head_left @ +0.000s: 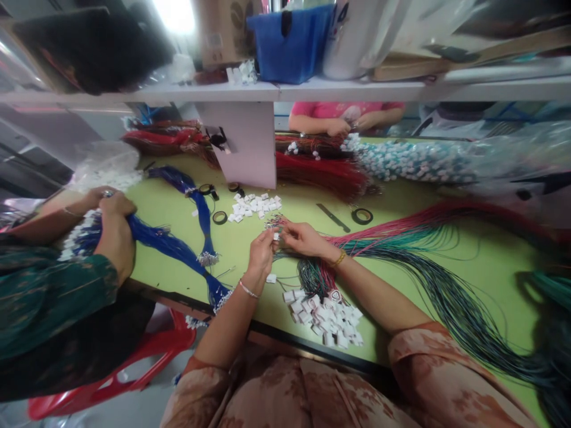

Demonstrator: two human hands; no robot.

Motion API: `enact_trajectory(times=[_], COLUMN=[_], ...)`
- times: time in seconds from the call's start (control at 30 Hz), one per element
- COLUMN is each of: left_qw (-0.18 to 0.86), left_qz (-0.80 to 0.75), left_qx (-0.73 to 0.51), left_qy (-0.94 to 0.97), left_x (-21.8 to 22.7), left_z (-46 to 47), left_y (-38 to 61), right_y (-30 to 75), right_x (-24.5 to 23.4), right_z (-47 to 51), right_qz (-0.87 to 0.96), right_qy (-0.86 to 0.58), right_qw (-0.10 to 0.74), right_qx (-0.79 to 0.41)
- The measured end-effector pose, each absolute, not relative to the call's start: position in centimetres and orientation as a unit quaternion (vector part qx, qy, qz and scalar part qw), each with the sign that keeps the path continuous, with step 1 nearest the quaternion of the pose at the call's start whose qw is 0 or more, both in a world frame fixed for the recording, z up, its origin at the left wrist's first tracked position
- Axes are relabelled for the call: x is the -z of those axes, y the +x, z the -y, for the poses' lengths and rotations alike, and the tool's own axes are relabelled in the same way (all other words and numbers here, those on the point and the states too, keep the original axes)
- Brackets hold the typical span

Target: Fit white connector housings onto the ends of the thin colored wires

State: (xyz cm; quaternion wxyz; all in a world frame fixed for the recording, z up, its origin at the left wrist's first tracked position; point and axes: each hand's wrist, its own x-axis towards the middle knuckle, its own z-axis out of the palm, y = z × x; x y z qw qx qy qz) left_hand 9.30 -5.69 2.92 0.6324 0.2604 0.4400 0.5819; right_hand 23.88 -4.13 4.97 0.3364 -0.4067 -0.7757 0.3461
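My left hand (pixel 261 251) is closed in a pinch on a small white connector (pixel 276 236) above the green table (pixel 250 261). My right hand (pixel 304 239) is closed too, pinching thin wire ends (pixel 273 223) right at that connector. The wires belong to a long bundle of red, green and dark wires (pixel 428 267) that runs from my right wrist off to the right. A heap of white connectors (pixel 328 315) lies near the table's front edge, between my forearms. One loose white connector (pixel 271 277) sits by my left wrist.
A person on the left grips a blue wire bundle (pixel 178 246) with both hands (pixel 113 220). Another person's hands (pixel 341 126) work at the far side. More white connectors (pixel 254 206), tape rolls (pixel 361 215), red wire bundles (pixel 321 169) and a shelf post (pixel 247 142) lie beyond.
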Motion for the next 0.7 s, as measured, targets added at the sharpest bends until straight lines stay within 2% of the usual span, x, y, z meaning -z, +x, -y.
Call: enact_trajectory(times=[0.2, 0.5, 0.6, 0.7], left_qw=[0.598, 0.561, 0.550, 0.488], left_qz=[-0.458, -0.463, -0.472, -0.477], left_qx=[-0.576, -0.588, -0.580, -0.595], left_qy=[0.318, 0.355, 0.372, 0.424], left_x=[-2.9, -2.5, -2.8, -4.2], left_z=[6.0, 6.0, 6.3, 7.9], left_y=[9.5, 9.9, 9.8, 10.0], right_y=[24.0, 23.6, 23.8, 24.7], right_x=[-4.5, -4.2, -3.8, -4.2], right_z=[4.5, 5.2, 4.7, 3.5], right_qz=[0.759, 0.745, 0.731, 0.697], right_qy=[-0.457, -0.459, -0.445, -0.422], right_qw=[0.338, 0.360, 0.367, 0.357], right_qx=[-0.316, -0.322, -0.365, -0.457])
